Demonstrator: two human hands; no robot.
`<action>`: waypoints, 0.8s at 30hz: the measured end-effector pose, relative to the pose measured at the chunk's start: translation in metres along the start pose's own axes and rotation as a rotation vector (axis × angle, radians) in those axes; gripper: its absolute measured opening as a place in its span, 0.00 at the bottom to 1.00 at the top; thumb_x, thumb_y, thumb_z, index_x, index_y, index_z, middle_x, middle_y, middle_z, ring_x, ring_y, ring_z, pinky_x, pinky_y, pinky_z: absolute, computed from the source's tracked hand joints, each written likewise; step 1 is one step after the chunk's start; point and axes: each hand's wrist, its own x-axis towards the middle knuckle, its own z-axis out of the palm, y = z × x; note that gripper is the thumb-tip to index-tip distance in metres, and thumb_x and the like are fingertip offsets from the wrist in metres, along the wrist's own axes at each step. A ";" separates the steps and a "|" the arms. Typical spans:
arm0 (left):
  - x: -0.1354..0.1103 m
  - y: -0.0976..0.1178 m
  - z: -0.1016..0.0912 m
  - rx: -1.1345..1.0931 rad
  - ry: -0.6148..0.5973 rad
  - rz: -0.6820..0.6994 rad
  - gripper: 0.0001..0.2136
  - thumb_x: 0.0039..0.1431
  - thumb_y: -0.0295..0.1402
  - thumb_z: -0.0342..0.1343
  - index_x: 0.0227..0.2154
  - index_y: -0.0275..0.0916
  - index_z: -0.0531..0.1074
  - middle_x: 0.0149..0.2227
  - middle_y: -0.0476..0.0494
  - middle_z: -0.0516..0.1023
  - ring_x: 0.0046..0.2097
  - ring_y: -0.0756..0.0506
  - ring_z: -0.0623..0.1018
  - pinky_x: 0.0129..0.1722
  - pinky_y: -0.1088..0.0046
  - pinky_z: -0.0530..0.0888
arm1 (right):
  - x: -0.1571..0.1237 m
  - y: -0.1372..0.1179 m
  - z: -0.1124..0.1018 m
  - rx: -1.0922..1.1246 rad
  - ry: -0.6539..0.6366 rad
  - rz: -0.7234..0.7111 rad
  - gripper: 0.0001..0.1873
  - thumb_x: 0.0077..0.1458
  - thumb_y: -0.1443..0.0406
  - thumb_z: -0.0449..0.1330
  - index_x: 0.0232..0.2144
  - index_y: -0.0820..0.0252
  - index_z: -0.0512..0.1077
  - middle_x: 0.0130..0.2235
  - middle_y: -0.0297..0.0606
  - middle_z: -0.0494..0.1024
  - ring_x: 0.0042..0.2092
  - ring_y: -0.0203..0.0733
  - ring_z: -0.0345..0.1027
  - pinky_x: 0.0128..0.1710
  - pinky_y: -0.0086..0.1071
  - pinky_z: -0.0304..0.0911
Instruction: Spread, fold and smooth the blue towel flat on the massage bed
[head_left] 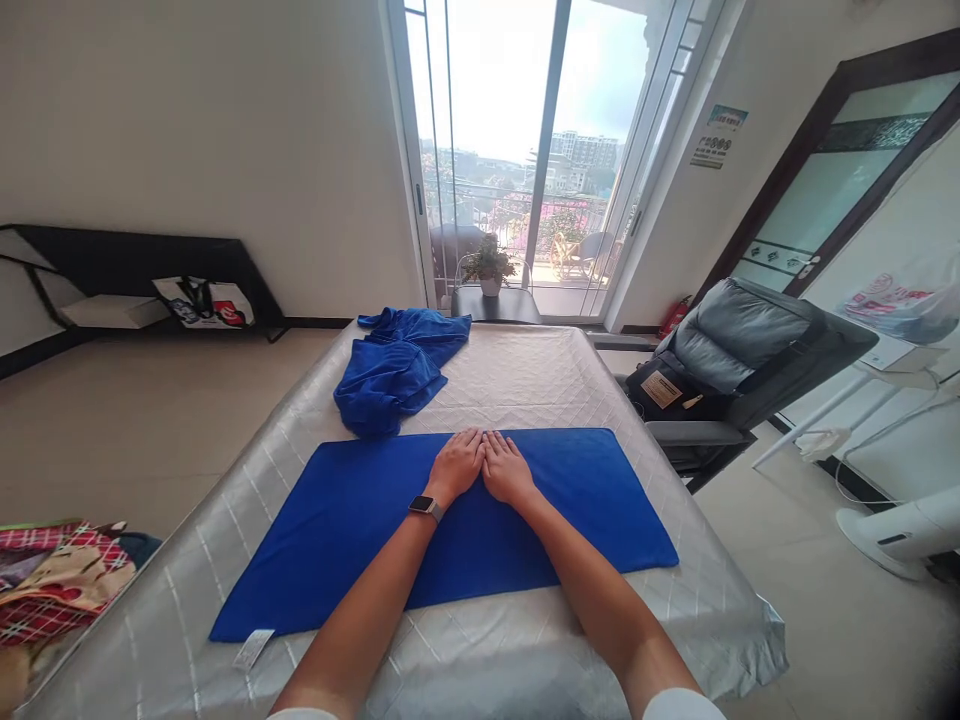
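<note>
A blue towel lies spread flat on the silver-covered table, with a white tag at its near left corner. My left hand, a watch on its wrist, rests palm down on the towel near its far edge. Beside it my right hand also lies flat on the cloth, the fingertips of both hands close together. Both hands are open and hold nothing. Beyond the towel's far left edge sits a crumpled heap of blue cloth.
A grey armchair stands right of the table. Patterned fabrics are piled at the lower left. A potted plant is on a small stand past the far edge, before a glass door. A black shelf stands along the left wall.
</note>
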 end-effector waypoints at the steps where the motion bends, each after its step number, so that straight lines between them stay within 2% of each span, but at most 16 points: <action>1: 0.000 0.000 0.000 0.001 -0.005 0.001 0.22 0.74 0.33 0.41 0.63 0.31 0.69 0.65 0.30 0.69 0.67 0.38 0.68 0.68 0.57 0.63 | 0.000 0.001 0.001 0.003 0.004 -0.002 0.32 0.72 0.62 0.40 0.72 0.73 0.54 0.73 0.48 0.51 0.75 0.45 0.41 0.73 0.42 0.37; 5: -0.002 0.000 -0.007 -0.026 -0.052 -0.028 0.25 0.75 0.38 0.39 0.66 0.32 0.66 0.68 0.31 0.66 0.70 0.38 0.64 0.70 0.55 0.59 | -0.002 0.008 -0.003 0.020 -0.012 0.025 0.33 0.73 0.59 0.38 0.73 0.71 0.53 0.74 0.46 0.50 0.75 0.44 0.40 0.73 0.42 0.35; 8: -0.013 -0.016 -0.015 -0.027 -0.108 -0.080 0.28 0.75 0.43 0.37 0.69 0.33 0.61 0.70 0.33 0.61 0.72 0.38 0.60 0.71 0.53 0.56 | -0.009 0.035 -0.011 0.010 -0.054 0.107 0.34 0.73 0.57 0.37 0.73 0.68 0.51 0.74 0.45 0.48 0.75 0.43 0.37 0.73 0.43 0.34; 10: -0.029 -0.040 -0.023 -0.010 -0.162 -0.136 0.30 0.75 0.46 0.36 0.70 0.33 0.58 0.72 0.33 0.58 0.73 0.38 0.57 0.72 0.54 0.53 | -0.020 0.067 -0.020 -0.015 -0.071 0.182 0.34 0.73 0.57 0.37 0.74 0.68 0.50 0.75 0.45 0.47 0.75 0.43 0.37 0.73 0.42 0.34; 13: -0.062 -0.091 -0.040 0.023 -0.236 -0.234 0.32 0.74 0.48 0.34 0.72 0.32 0.54 0.73 0.36 0.54 0.74 0.40 0.54 0.72 0.55 0.50 | -0.042 0.124 -0.033 -0.080 -0.076 0.295 0.34 0.73 0.57 0.37 0.74 0.71 0.50 0.75 0.47 0.46 0.75 0.44 0.38 0.73 0.42 0.34; 17: -0.101 -0.154 -0.058 0.076 -0.239 -0.373 0.34 0.72 0.47 0.34 0.72 0.29 0.53 0.73 0.34 0.54 0.74 0.39 0.53 0.72 0.54 0.50 | -0.067 0.182 -0.042 -0.139 -0.060 0.420 0.34 0.73 0.59 0.37 0.73 0.75 0.48 0.74 0.52 0.47 0.75 0.45 0.39 0.73 0.44 0.37; 20: -0.115 -0.179 -0.063 0.115 -0.188 -0.468 0.33 0.71 0.44 0.35 0.71 0.24 0.55 0.72 0.30 0.57 0.73 0.37 0.56 0.71 0.52 0.51 | -0.073 0.201 -0.043 -0.145 -0.055 0.476 0.35 0.73 0.59 0.37 0.73 0.75 0.48 0.74 0.51 0.47 0.75 0.46 0.39 0.73 0.44 0.38; 24: -0.117 -0.190 -0.063 0.139 -0.141 -0.531 0.31 0.70 0.42 0.37 0.70 0.27 0.58 0.71 0.30 0.59 0.73 0.36 0.58 0.70 0.51 0.55 | -0.072 0.210 -0.042 -0.134 -0.055 0.523 0.35 0.73 0.57 0.36 0.74 0.74 0.48 0.75 0.49 0.47 0.75 0.46 0.38 0.73 0.42 0.38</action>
